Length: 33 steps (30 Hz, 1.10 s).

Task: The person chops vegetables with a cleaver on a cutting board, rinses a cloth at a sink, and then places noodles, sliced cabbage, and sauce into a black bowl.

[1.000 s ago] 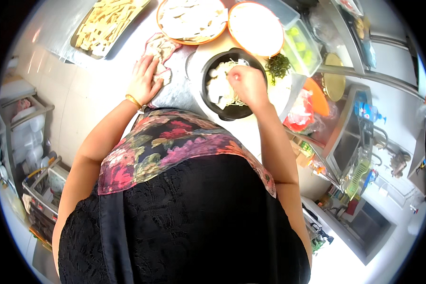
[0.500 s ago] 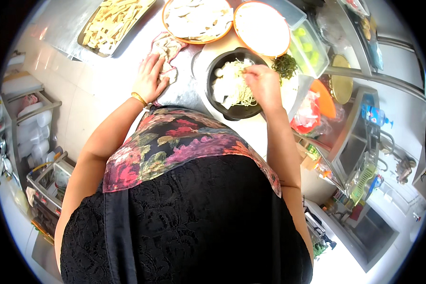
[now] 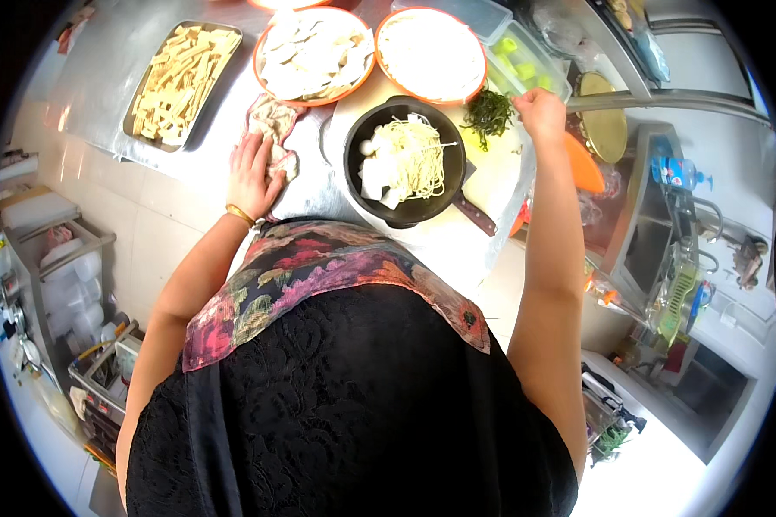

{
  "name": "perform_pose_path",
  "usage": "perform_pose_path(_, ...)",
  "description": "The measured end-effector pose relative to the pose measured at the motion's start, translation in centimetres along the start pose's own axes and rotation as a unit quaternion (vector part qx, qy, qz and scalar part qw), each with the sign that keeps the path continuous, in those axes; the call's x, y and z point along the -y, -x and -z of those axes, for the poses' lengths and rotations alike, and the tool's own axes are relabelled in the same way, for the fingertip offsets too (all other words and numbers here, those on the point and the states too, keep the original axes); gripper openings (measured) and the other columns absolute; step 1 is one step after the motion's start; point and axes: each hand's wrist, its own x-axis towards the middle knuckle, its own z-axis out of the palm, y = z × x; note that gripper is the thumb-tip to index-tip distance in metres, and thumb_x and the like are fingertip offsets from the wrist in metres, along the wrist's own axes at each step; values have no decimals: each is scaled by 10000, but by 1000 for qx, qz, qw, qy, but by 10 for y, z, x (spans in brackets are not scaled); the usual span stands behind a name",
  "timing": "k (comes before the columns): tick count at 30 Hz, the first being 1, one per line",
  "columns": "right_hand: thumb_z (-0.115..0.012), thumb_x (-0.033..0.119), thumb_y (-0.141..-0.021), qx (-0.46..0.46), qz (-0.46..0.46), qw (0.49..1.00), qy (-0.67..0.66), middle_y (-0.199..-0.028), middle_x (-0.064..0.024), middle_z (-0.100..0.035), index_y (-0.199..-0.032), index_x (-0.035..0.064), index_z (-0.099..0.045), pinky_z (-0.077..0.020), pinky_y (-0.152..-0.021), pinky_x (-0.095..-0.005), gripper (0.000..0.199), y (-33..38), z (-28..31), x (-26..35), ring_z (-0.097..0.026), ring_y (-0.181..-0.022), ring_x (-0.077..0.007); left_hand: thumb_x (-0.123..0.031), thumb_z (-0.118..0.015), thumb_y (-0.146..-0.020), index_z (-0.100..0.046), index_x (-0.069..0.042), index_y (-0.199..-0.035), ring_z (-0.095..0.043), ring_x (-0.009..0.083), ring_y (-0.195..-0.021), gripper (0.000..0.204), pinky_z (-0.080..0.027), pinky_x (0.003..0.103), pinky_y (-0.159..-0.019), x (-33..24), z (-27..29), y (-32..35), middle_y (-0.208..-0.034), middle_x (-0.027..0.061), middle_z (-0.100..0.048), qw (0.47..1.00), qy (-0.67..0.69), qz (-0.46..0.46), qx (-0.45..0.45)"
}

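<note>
Steel-grey countertop (image 3: 129, 95) carries everything we are working among, and near its front edge sits a round black pan (image 3: 405, 162) holding pale noodles and white chunks, its dark handle (image 3: 474, 214) pointing toward the front right. Our right hand (image 3: 541, 110) reaches past the pan toward the right end of the countertop, fingers curled together just beside a small heap of chopped dark green herbs (image 3: 490, 114) lying on a white cutting board (image 3: 500, 177); whether it pinches any of the herbs we cannot tell. Our left hand (image 3: 252, 169) lies flat with fingers spread, pressed on a crumpled, stained cloth (image 3: 273, 121) to the left of the pan, a gold bangle (image 3: 240, 214) on the wrist. Along the back edge stand two round orange-rimmed trays, one with flat white pieces (image 3: 315, 60) behind the cloth and one with fine white strands (image 3: 431, 53) behind the pan. Toward the back left corner a rectangular metal tray of pale yellow strips (image 3: 181, 82) rests well apart from both hands. A clear plastic box with green pieces (image 3: 526, 65) sits at the back right, just behind our right hand, and an orange bowl (image 3: 585, 164) shows beside our right forearm.
</note>
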Motion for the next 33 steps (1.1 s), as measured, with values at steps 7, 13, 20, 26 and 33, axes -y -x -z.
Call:
perform_pose_path(7, -606, 245, -752, 4, 0, 996, -88, -792, -162, -643, -767, 83, -671, -484, -724, -409, 175, 12, -31, -29, -614, -774, -332, -307, -588, -763, -430, -38, -1254, -335, 375, -1228, 581, -236, 485, -1029, 0, 1, 0, -1310, 189, -391, 1000, -22, -4, 6)
perform_pose_path(13, -591, 250, -768, 43, 20, 998, 40, -795, -193, -626, -844, 44, -656, -472, -726, -437, 229, 90, -55, -35, -598, -767, -361, -267, -620, -754, -525, -45, -1160, -372, 366, -1197, 472, -268, 448, -1016, -4, 11, -11, -1289, 195, -411, 991, 123, 55, -17)
perform_pose_path(20, -600, 193, -774, -117, 90, 985, -92, -833, -183, -618, -903, 40, -646, -467, -714, -413, 206, 102, -67, -13, -592, -758, -353, -433, -616, -804, -419, 4, -1244, -591, 219, -882, 650, -491, 303, -724, -103, 34, -66, -1050, 159, -569, 842, 426, 214, 254)
perform_pose_path(26, -544, 114, -784, -1, 2, 999, -36, -899, -166, -632, -897, 78, -655, -475, -714, -398, 162, 134, -60, -11, -605, -813, -333, -55, -539, -744, -328, 70, -1257, -602, 213, -839, 569, -570, 297, -568, -113, 21, -87, -1056, 149, -543, 682, 537, 368, 335)
perform_pose_path(33, -502, -27, -699, -74, 61, 995, -39, -1067, -188, -579, -1184, 20, -503, -434, -862, -401, 487, 221, -79, -25, -533, -1009, -343, 7, -511, -696, -365, 44, -1201, -639, 259, -758, 528, -580, 303, -507, -51, 86, -35, -960, 154, -569, 630, 611, 400, 265)
